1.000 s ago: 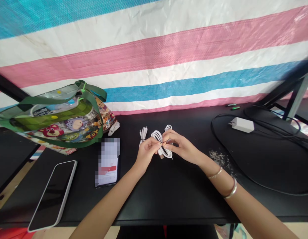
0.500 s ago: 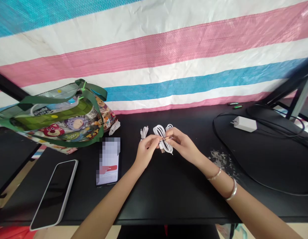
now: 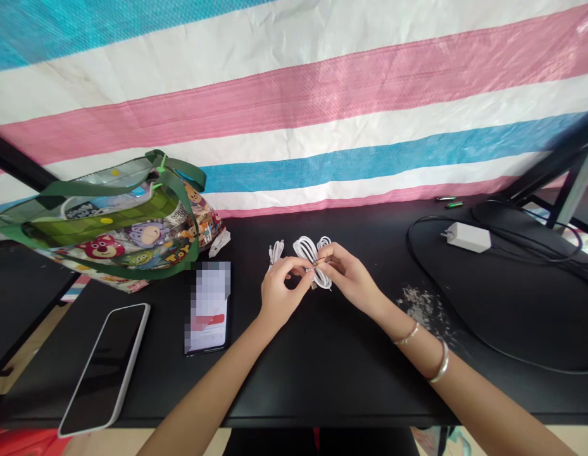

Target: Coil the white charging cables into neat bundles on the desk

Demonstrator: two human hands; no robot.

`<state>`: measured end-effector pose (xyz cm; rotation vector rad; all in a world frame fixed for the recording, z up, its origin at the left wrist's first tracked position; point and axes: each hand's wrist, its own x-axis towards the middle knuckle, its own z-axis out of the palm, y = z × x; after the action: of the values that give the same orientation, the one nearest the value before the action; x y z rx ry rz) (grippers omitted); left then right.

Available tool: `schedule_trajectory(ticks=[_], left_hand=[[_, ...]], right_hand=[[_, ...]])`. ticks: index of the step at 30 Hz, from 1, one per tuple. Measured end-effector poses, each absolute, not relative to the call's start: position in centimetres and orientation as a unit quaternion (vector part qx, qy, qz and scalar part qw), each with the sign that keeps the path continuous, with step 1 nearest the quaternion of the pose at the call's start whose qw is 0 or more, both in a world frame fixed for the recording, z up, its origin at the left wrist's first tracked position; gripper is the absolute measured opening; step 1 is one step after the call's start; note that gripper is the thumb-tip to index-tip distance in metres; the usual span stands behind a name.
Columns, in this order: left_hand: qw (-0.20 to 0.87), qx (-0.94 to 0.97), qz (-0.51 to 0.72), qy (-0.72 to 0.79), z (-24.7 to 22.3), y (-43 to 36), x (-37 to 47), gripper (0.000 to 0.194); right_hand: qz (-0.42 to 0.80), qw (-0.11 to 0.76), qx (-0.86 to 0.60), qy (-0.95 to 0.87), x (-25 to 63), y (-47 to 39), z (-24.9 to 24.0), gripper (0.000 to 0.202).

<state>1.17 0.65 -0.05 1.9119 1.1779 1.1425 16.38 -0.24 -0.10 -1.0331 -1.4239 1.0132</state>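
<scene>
A coiled white cable (image 3: 305,248) lies on the black table, with a thin dark tie round its middle. My left hand (image 3: 284,288) pinches at the tie from the left, thumb and forefinger together. From the right, my right hand (image 3: 353,278) pinches the dark tie close to the left fingertips. Behind the right fingers another small white coil (image 3: 323,241) shows. Just beyond my left hand is a smaller bundled white cable (image 3: 276,252), partly covered by it.
On the left are a green-handled cartoon bag (image 3: 146,237), a lit phone (image 3: 211,310) and a white-edged phone (image 3: 106,370). A white adapter (image 3: 468,237), black cables and scattered crumbs (image 3: 424,307) lie right. A striped sheet (image 3: 294,95) hangs behind.
My left hand's fingers have shifted slightly right across the coil, covering more of its lower left part and the plug. The right hand has barely moved.
</scene>
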Motion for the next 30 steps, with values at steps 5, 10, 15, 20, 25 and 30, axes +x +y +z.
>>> schedule_trajectory(ticks=[5, 10, 15, 20, 25, 30], left_hand=[[0.296, 0.717, 0.441, 0.451, 0.0, 0.6, 1.2, 0.010], [0.327, 0.706, 0.472, 0.414, 0.0, 0.9, 1.1, 0.010], [0.373, 0.689, 0.479, 0.396, 0.0, 1.2, 0.9, 0.010], [0.436, 0.667, 0.444, 0.410, -0.5, 1.5, 1.0, 0.010], [0.469, 0.668, 0.399, 0.418, -0.5, 1.1, 1.3, 0.016], [0.428, 0.696, 0.387, 0.427, -0.3, 0.5, 1.4, 0.013]], right_hand=[[0.455, 0.544, -0.446, -0.547, 16.3, -0.4, 0.2, 0.027], [0.549, 0.572, -0.425, -0.437, 16.2, -0.6, 1.0, 0.038], [0.658, 0.571, -0.382, -0.308, 16.1, -0.6, 1.2, 0.039], [0.708, 0.544, -0.389, -0.226, 16.0, -0.5, 0.5, 0.045], [0.635, 0.579, -0.431, -0.276, 15.7, -0.6, 0.3, 0.047], [0.512, 0.599, -0.451, -0.419, 15.6, -0.8, 0.5, 0.043]])
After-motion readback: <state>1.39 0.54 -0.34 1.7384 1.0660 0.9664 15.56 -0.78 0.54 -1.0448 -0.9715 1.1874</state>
